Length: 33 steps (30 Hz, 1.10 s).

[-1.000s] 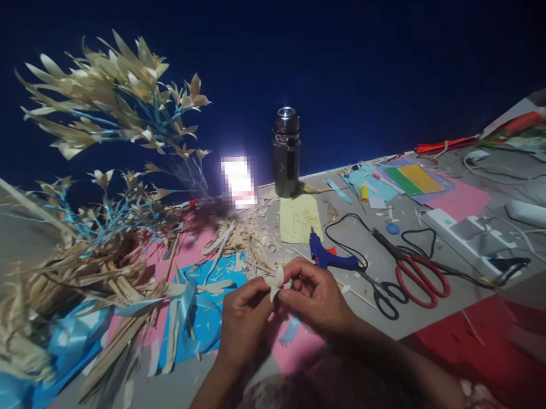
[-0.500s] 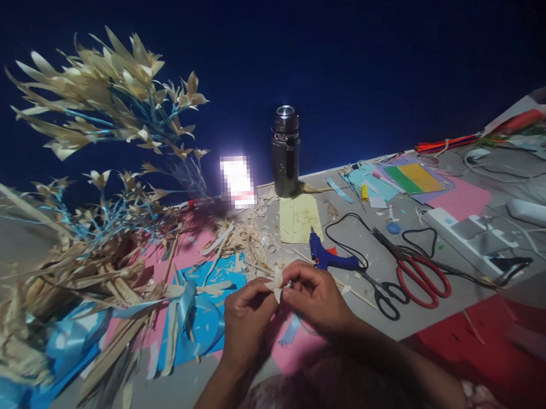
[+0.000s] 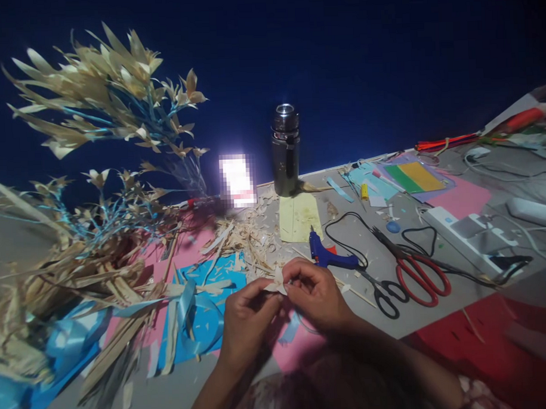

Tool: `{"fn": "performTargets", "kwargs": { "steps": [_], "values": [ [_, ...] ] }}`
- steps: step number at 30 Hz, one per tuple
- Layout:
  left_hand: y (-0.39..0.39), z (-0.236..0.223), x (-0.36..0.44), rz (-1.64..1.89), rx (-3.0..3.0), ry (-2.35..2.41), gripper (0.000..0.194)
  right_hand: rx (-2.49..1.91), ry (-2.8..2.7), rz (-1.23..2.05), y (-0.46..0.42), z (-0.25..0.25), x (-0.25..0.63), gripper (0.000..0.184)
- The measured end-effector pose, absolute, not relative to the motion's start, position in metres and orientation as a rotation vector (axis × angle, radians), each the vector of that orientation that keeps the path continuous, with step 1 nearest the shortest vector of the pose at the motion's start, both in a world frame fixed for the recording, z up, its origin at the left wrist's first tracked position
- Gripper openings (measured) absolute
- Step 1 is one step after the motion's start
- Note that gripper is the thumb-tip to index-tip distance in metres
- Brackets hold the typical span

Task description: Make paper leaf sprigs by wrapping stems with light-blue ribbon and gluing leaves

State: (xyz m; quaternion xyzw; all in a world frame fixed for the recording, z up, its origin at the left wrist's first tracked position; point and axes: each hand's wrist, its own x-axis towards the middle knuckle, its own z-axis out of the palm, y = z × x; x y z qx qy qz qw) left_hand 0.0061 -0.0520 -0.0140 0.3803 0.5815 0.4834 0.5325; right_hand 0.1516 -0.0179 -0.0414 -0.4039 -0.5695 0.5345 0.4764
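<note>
Between my two hands, low in the middle of the view, is a small pale flower [image 3: 276,283] with pointed petals, like those on the tall bunch at the left. My left hand [image 3: 250,317] pinches a petal between thumb and forefinger. My right hand [image 3: 315,295] is closed on the flower's other side, fingers curled; its stem or base is hidden. Just beyond my right hand lies a blue glue gun [image 3: 331,255]. Scissors with black handles [image 3: 389,296] and scissors with red handles [image 3: 422,277] rest to its right.
Dried husk flowers on blue stems [image 3: 117,102] stand at the left above piled husks [image 3: 21,314] and blue ribbon [image 3: 187,309]. A dark flask [image 3: 286,153] stands behind a yellow paper [image 3: 295,218]. At the right are a power strip [image 3: 465,239] and cords.
The flower has turned in my fingers, and its petals now lie more sideways toward my left hand. My left thumb and finger have shifted slightly; other things stay put.
</note>
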Motion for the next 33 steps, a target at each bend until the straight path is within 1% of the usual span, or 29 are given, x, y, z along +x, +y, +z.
{"fn": "performTargets", "kwargs": {
  "steps": [5, 7, 15, 18, 23, 28, 33],
  "values": [
    [-0.052, -0.015, 0.008, 1.238, 0.671, 1.262, 0.022, -0.971, -1.397, 1.249, -0.018, -0.040, 0.152, 0.007],
    [-0.051, -0.018, 0.009, 1.262, 0.591, 1.234, 0.025, -0.967, -1.411, 1.205, -0.019, -0.039, 0.151, 0.008],
    [-0.046, -0.023, 0.016, 1.331, 0.483, 1.157, 0.021, -0.941, -1.525, 1.033, -0.025, -0.041, 0.150, 0.007],
    [-0.047, -0.023, 0.017, 1.386, 0.489, 1.188, 0.021, -0.930, -1.610, 0.880, -0.025, -0.041, 0.150, 0.012],
    [-0.052, -0.037, 0.015, 1.456, 0.516, 1.214, 0.026, -0.845, -1.706, 0.679, -0.025, -0.041, 0.148, 0.024],
    [-0.055, -0.046, 0.013, 1.473, 0.537, 1.169, 0.025, -0.809, -1.730, 0.675, -0.028, -0.044, 0.146, 0.028],
    [-0.054, -0.034, 0.017, 1.491, 0.704, 1.145, 0.024, -0.795, -1.658, 0.712, -0.027, -0.043, 0.147, 0.025]
  ]
}}
